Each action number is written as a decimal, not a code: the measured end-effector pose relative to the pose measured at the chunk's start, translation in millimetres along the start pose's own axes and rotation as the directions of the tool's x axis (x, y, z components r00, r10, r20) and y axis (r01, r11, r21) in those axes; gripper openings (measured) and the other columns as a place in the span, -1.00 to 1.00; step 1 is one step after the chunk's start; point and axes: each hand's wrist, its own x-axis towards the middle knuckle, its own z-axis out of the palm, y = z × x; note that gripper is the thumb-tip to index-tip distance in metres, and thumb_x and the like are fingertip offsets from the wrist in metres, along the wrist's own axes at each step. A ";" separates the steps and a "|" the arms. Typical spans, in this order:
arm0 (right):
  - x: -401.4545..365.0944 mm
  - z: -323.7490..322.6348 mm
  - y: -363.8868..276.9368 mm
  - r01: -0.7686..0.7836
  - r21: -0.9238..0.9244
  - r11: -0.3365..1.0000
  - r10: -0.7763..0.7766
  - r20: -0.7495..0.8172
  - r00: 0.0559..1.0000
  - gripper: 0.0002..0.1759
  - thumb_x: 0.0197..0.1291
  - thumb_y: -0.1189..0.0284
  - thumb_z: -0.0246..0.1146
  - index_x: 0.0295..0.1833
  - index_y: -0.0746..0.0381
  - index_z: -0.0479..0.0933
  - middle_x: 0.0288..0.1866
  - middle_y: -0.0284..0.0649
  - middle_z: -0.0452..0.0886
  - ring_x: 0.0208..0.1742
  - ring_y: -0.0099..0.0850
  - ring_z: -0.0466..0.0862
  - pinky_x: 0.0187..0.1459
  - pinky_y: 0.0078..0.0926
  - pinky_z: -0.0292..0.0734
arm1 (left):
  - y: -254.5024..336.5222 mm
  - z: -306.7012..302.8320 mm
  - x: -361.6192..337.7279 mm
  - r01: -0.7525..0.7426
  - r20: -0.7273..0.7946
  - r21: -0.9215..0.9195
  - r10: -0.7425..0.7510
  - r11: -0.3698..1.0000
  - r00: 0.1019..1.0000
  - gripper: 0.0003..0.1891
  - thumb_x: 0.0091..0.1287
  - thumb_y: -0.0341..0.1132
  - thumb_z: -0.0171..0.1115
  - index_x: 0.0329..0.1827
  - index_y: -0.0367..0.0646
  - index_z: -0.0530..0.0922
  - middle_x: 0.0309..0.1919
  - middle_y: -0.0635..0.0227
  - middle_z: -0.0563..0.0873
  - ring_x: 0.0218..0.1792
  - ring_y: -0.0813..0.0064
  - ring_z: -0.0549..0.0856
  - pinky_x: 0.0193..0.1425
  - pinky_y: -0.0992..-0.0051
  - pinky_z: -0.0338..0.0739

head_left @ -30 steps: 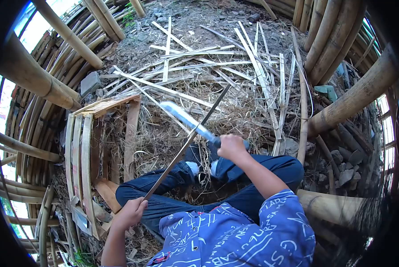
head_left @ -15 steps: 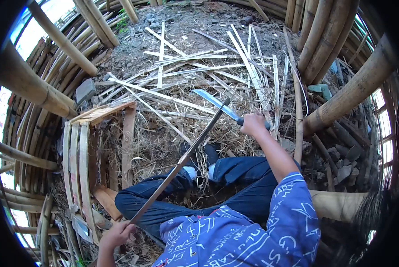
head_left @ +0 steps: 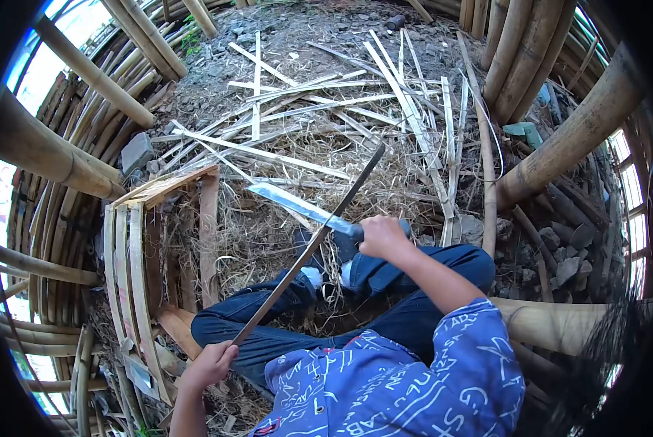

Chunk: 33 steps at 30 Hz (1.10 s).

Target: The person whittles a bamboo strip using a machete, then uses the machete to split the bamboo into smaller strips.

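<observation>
A long, dark, narrow strip (head_left: 288, 279) rises diagonally from my left hand (head_left: 211, 365), which is closed round its lower end. My right hand (head_left: 385, 237) is wrapped round the handle of a machete (head_left: 291, 203). The blade points to the left and crosses the strip at its upper half, close to the handle. Both are held above my bent legs (head_left: 421, 309) and the shavings on the ground.
Pale split strips (head_left: 412, 124) lie scattered ahead over shavings. A wooden crate (head_left: 133, 269) stands at the left, with a grey block (head_left: 137, 152) beyond it. Thick bamboo poles (head_left: 570, 135) surround the spot; broken stones (head_left: 564, 269) lie at the right.
My right hand has moved left and down with the machete, so the blade now crosses the strip lower down and nearer the handle. My left hand has shifted slightly up and right.
</observation>
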 end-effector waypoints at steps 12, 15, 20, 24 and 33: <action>43.8 -30.6 181.6 -0.592 0.143 0.793 0.609 -0.161 0.777 -0.58 -0.02 0.31 0.30 -0.07 0.35 0.66 -0.03 0.12 0.69 0.04 -0.05 0.71 0.09 -0.15 0.60 | -46.3 -17.3 -57.2 0.147 0.019 0.005 -0.147 0.989 0.989 -0.71 0.49 -0.21 0.03 -0.30 -0.27 0.51 -0.58 0.27 0.53 -0.49 0.40 0.51 -0.31 0.37 0.43; 30.8 -27.7 164.3 -0.556 0.220 0.802 0.592 -0.167 0.788 -0.57 -0.04 0.32 0.24 -0.10 0.40 0.65 -0.04 0.16 0.69 0.05 0.02 0.69 0.10 -0.15 0.59 | -56.1 -22.4 -31.4 0.085 -0.130 -0.120 -0.101 0.989 0.986 -0.68 0.50 -0.22 -0.01 -0.34 -0.30 0.48 -0.58 0.22 0.52 -0.51 0.36 0.50 -0.33 0.32 0.40; 20.5 -21.8 162.6 -0.365 0.430 0.826 0.501 -0.261 0.825 -0.65 -0.07 0.31 0.23 -0.29 0.39 0.66 -0.28 0.25 0.67 -0.13 0.07 0.71 -0.10 -0.07 0.59 | 8.6 -47.3 2.8 -0.044 -0.465 0.171 0.120 0.984 0.877 -0.67 0.49 -0.22 -0.02 -0.34 -0.34 0.45 -0.52 -0.08 0.55 -0.44 -0.07 0.54 -0.31 0.14 0.39; -2.0 -23.3 140.4 -0.201 0.560 0.804 0.460 -0.370 0.807 -0.74 -0.13 0.35 0.30 -0.43 0.37 0.60 -0.51 0.10 0.63 -0.38 0.02 0.70 -0.31 -0.14 0.55 | 25.9 -44.6 22.2 0.006 -0.587 0.147 0.082 0.989 0.805 -0.68 0.47 -0.20 0.02 -0.33 -0.32 0.47 -0.48 -0.14 0.60 -0.37 -0.18 0.60 -0.28 0.05 0.41; -49.7 8.3 42.2 0.018 0.672 0.740 0.331 -0.388 0.860 -0.82 -0.09 0.42 0.30 -0.50 0.33 0.54 -0.65 -0.11 0.54 -0.61 -0.33 0.56 -0.47 -0.26 0.42 | 36.5 12.6 78.3 0.042 -0.766 0.167 0.103 0.985 0.634 -0.70 0.36 -0.12 0.22 -0.28 -0.22 0.48 -0.49 -0.07 0.65 -0.36 -0.14 0.67 -0.28 0.04 0.50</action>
